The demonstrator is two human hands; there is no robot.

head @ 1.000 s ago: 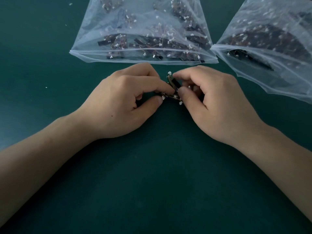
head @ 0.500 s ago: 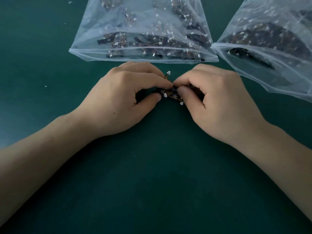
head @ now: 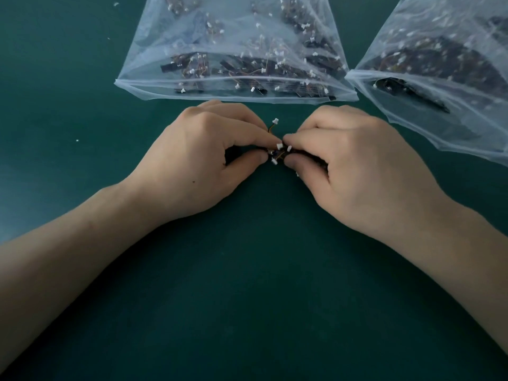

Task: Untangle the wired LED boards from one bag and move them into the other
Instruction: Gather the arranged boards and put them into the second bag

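Pinching from both sides, the left hand (head: pixel 203 160) and the right hand (head: pixel 354 171) meet at the centre of the head view. Each has thumb and curled forefinger closed on a small tangle of wired LED boards (head: pixel 277 154) over the green table (head: pixel 261 298). A white connector (head: pixel 275 121) sticks up from it. At upper centre lies a clear bag (head: pixel 137 88) of boards. A second bag (head: pixel 467 138), upper right, also holds boards.

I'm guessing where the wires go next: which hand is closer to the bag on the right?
Right. The right hand lies just left of the right bag; the left hand is farther, past the right hand.
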